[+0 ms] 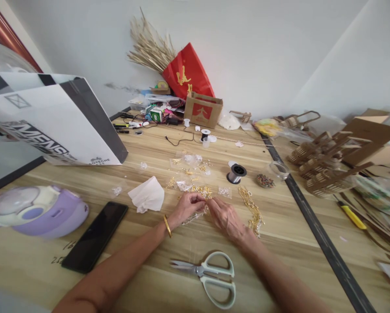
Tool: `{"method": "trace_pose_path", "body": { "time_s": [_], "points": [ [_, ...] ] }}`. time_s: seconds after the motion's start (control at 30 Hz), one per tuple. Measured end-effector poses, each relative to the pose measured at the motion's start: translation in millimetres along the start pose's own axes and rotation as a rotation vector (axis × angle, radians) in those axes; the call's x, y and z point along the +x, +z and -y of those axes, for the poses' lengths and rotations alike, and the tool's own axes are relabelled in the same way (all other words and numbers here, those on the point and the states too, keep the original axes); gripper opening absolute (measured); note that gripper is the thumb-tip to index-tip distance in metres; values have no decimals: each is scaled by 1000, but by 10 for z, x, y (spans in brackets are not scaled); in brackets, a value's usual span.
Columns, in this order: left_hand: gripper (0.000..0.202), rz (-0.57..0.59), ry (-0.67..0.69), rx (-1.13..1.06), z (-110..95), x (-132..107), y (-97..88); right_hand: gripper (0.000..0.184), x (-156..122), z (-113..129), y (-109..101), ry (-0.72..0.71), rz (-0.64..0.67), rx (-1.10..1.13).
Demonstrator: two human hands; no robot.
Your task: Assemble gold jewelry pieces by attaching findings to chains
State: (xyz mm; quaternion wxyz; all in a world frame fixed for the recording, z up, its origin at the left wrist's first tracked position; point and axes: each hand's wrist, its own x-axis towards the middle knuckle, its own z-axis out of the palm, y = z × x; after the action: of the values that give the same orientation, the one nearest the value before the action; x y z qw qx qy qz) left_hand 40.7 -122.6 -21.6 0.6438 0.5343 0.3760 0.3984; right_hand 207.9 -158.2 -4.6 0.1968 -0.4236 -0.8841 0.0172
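We've got a thin silver-toned chain (194,217), slanting loosely on the wooden tabletop (286,226), partly hidden; small gold-toned pieces (200,189) heaped just beyond.

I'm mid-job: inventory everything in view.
Scissors: one, pale-handled, near front
Phone: one, black, left
Container: one, purple-cream, far left
Paper: one, white, left of hands
Large bag: one, white-black, back left
Red bag: one, red, back
Carton: one, brown, back
Dried stalks: many, tan, back
Clutter: many, mixed, back
Metal bits: many, gold, beyond hands
Chains: several, gold, centre right
Silver chain: count unclear, silver, by hands
Spools: several, mostly black, centre
Beads: many, multicoloured, right
Jar: one, clear, right
Baskets: several, brown, far right
Cutter: one, yellow, far right
Left hand: one, bare, centre
Right hand: one, bare, centre
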Motion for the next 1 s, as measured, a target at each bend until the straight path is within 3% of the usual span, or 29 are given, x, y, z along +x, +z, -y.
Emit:
{"method": "trace_pose_path", "body": {
  "time_s": [0.57,0.83,1.0],
  "points": [
    [18,2,88,178,105,-8,-11,21,-19,-6,20,11,-10,13],
    [25,28,31,53,6,-26,-1,10,4,18,18,200,-109,422],
    [27,6,-22,3,-93,-45,34,12,26,25,69,238,-166,527]
  ]
}}
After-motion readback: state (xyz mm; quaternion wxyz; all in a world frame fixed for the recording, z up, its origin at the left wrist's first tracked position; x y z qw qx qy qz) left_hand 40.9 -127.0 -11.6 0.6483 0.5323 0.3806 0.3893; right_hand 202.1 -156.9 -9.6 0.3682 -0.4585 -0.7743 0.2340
